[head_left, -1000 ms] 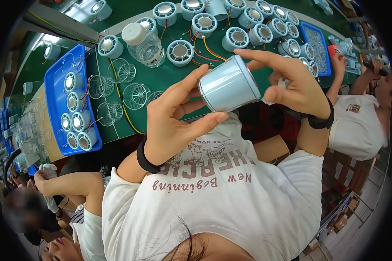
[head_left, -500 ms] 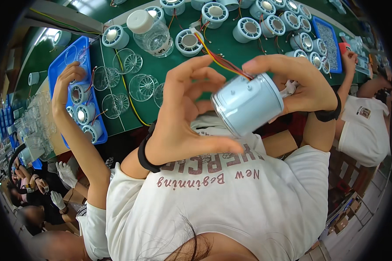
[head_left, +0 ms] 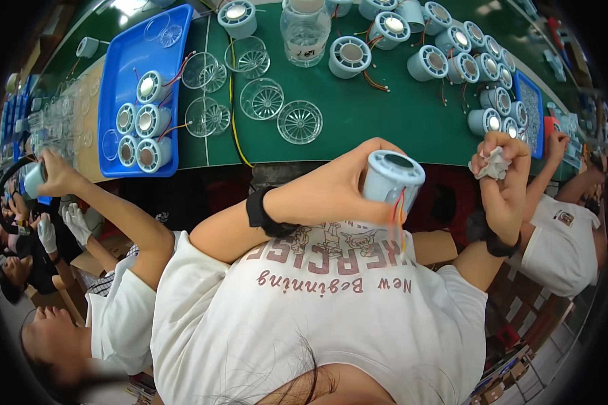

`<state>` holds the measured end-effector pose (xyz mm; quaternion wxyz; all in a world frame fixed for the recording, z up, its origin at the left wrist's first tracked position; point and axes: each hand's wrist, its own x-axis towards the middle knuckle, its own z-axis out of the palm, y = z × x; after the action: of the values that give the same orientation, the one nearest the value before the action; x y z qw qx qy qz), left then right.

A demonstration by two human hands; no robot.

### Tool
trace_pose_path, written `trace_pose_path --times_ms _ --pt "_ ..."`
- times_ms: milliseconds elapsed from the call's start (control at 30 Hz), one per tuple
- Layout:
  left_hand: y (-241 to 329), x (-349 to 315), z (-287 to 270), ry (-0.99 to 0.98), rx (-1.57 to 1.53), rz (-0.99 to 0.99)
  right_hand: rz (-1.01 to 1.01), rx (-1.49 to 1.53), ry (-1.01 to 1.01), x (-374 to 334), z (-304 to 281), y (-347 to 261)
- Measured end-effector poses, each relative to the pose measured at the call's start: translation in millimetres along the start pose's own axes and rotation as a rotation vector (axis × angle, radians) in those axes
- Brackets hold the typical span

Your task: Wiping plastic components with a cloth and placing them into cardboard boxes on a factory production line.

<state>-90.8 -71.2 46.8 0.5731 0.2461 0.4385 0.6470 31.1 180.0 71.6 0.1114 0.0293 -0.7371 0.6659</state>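
- Looks mid-batch at a guess: got one light-blue slotted-end cylindrical housing [head_left: 394, 174] in hand, not set down anywhere yet.
- Done, as far as visible: dark round disc already seated in the slotted end, red and yellow wires [head_left: 400, 209] already fitted and dangling from the near side.
- Left over: clear ribbed cups [head_left: 300, 122] on the green desk [head_left: 385, 115], sitting left of centre with no housing inside. Can't call anything finished from this.
- Also spotting five similar housings [head_left: 150, 120] in the big blue tray [head_left: 125, 57] on the left, plus a whole crowd of matching housings [head_left: 428, 64] at the far right. Can't tell how complete.
- As for looks: pale blue, smooth, pretty glossy down the side, tilted a bit with the slotted end up. Maybe wearing a clear cover, but too hard to tell here. Wires kinda blurry.
- Location: up off the desk, just in front of the near edge, over the white T-shirt [head_left: 317, 304].
- Left fingers [head_left: 370, 147]: wrapped round the housing, thumb on the near side.
- Right fingers [head_left: 518, 150]: curled tight around a crumpled white wad [head_left: 494, 164], tissue or cloth, no idea which. Well apart from the housing, off to the right.
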Motion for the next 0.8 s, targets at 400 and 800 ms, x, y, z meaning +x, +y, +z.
trace_pose_path --times_ms 400,800 --pt "-65.3 89.9 -1.9 0.154 -0.394 0.028 0.063 -0.503 0.606 -26.8 75.6 64.0" --pt "-95.1 114.1 -2.1 0.232 -0.419 0.208 0.153 -0.633 0.504 -31.7 82.8 56.7"
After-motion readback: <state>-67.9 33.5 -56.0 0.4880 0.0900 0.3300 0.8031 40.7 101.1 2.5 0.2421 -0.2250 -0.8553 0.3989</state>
